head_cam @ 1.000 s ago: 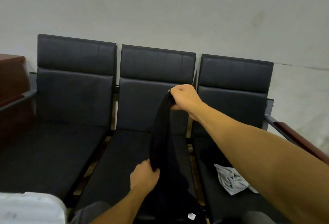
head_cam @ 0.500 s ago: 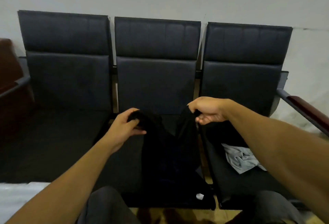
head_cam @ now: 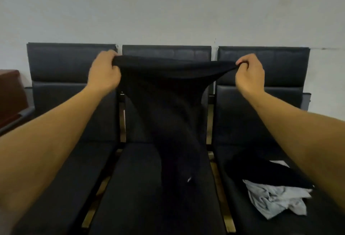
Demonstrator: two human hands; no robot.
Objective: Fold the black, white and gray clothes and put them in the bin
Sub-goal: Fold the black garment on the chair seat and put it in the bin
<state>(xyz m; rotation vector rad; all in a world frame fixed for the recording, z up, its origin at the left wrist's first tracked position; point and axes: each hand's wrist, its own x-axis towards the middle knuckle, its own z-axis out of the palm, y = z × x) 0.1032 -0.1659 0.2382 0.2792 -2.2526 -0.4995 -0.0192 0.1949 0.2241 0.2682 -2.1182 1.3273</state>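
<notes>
Head view: black garment (head_cam: pixel 168 92) now raised, spread

This looks like a waiting room or office lobby. Three joined seats (head_cam: pixel 168 188) with dark padded cushions and matching tall backrests stand in a row on one shared frame, the kind of linked seating set out for visitors. Their backs stand close against a plain, pale painted wall (head_cam: pixel 168 6) with nothing hung on it. A dark armrest (head_cam: pixel 16 120) closes the row at its left end, and beyond it, at the left edge, stands a piece of reddish-brown wooden furniture (head_cam: pixel 10 92), seen only in part.
</notes>
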